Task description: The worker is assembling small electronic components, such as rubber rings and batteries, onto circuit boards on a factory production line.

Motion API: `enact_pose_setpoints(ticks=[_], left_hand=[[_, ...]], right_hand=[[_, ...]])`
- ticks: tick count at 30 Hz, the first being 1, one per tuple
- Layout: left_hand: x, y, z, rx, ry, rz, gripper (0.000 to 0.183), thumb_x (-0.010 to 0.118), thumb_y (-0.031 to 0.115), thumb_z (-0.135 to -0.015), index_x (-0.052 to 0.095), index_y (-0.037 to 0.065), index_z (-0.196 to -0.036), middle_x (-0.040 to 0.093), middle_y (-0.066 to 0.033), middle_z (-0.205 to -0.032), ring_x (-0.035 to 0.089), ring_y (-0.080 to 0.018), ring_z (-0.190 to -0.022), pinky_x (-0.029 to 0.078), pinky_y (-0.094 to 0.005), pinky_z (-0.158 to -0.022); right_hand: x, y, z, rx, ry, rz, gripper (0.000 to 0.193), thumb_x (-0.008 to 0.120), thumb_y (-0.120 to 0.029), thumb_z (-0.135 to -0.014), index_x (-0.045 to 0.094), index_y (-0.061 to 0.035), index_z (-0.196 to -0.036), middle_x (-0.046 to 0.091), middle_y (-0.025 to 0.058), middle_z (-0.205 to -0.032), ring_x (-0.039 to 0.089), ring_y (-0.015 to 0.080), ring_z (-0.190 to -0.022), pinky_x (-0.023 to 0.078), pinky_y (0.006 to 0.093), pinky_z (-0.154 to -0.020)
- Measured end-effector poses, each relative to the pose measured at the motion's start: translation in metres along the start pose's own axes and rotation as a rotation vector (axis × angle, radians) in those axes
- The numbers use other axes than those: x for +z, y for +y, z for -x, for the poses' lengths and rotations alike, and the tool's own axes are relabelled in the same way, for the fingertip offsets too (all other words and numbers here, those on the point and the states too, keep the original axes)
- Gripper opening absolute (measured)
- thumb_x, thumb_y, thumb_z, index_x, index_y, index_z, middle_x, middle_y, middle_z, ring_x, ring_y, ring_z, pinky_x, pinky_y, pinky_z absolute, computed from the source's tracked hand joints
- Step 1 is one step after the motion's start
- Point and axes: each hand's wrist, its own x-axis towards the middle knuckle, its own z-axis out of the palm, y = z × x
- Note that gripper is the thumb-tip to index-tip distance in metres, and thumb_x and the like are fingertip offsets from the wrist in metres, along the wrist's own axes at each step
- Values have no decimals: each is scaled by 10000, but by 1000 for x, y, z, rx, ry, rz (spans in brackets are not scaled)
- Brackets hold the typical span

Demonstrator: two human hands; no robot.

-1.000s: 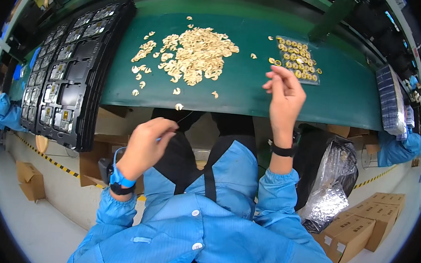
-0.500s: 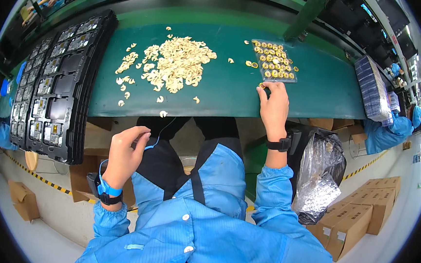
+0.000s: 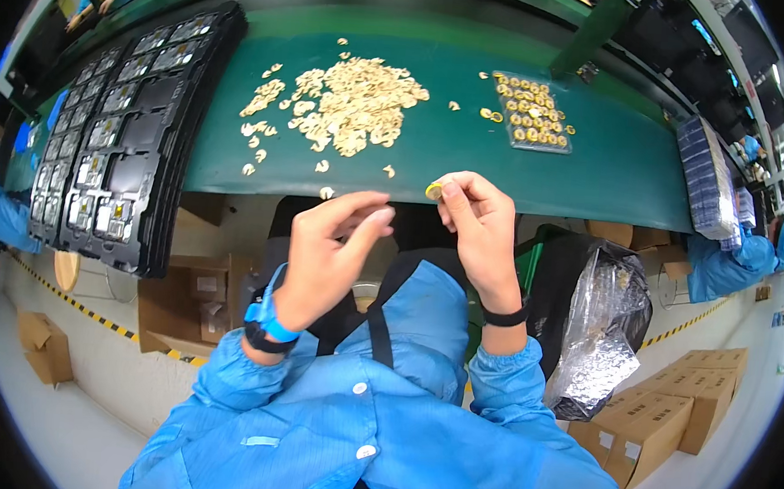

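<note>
Between the thumb and fingertips of my right hand (image 3: 484, 228) is a small round yellow-rimmed piece (image 3: 434, 191), held over the front edge of the green bench. My left hand (image 3: 330, 249) hovers to its left, thumb and fingers apart, with nothing seen between them. Farther back, a clear tray (image 3: 544, 147) holds rows of similar round yellow pieces, and a few more lie loose beside it. A large heap of small cream-coloured curved pieces (image 3: 366, 97) spreads over the green bench top (image 3: 453, 149), with single ones scattered around.
Stacked black trays (image 3: 124, 171) with metal-looking parts stand at the left. A stack of wrapped packages (image 3: 707, 180) is at the bench's right end. Below are a black bin bag (image 3: 600, 323) and cardboard boxes (image 3: 652, 422). Co-workers in blue sit around.
My right hand has drawn back from the tray toward me with a round yellow piece. My left hand has risen and moved right, closer to it. The view has shifted slightly.
</note>
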Motion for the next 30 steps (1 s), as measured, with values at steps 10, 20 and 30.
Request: enact_pose_setpoints(ticks=[10, 20, 30], left_hand=[[7, -7, 6, -68, 62, 266, 151, 684, 62, -1000, 713, -49, -1098, 771, -132, -987, 763, -179, -843, 585, -256, -706], [-1, -11, 1, -207, -103, 340, 151, 662, 62, -1011, 663, -67, -1091, 766, -157, -988, 776, -219, -884, 621, -297, -744], [-5, -12, 0, -152, -82, 322, 185, 640, 41, -1016, 671, -90, -1141, 758, -206, -1039, 774, -256, -924, 629, -316, -770]], right_hand=[[27, 7, 22, 25, -83, -75, 149, 652, -107, -1036, 709, 30, -1028, 697, 18, -900, 638, 58, -843, 513, 222, -730], [19, 12, 17, -72, -174, 93, 96, 674, -40, -989, 712, 41, -1025, 659, 56, -959, 646, 89, -834, 518, 247, -692], [21, 8, 7, -458, -125, 409, 122, 725, 30, -889, 751, 14, -1007, 680, 105, -896, 660, 214, -721, 524, 300, -633]])
